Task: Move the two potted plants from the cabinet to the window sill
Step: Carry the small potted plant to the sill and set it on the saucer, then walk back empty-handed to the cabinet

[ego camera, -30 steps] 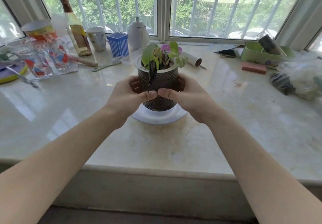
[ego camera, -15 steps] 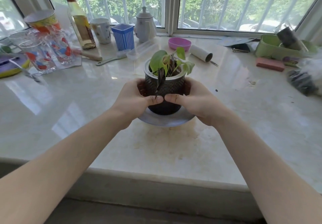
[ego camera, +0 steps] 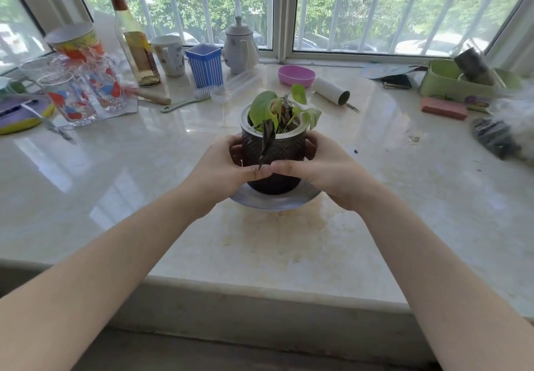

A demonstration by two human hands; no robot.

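Mid-sill (ego camera: 404, 211), amid open marble, both hands (ego camera: 228, 168) clasp the potted plant (ego camera: 274, 151).

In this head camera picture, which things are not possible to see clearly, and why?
- Second potted plant: outside the head view.
- Potted plant: sides covered by left hand and right hand.
- Saucer: whether it rests on the sill is unclear.
- Dark bundle: blurred near the right edge.

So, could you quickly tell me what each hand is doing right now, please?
Left hand: closed around the potted plant.
Right hand: closed around the same pot.
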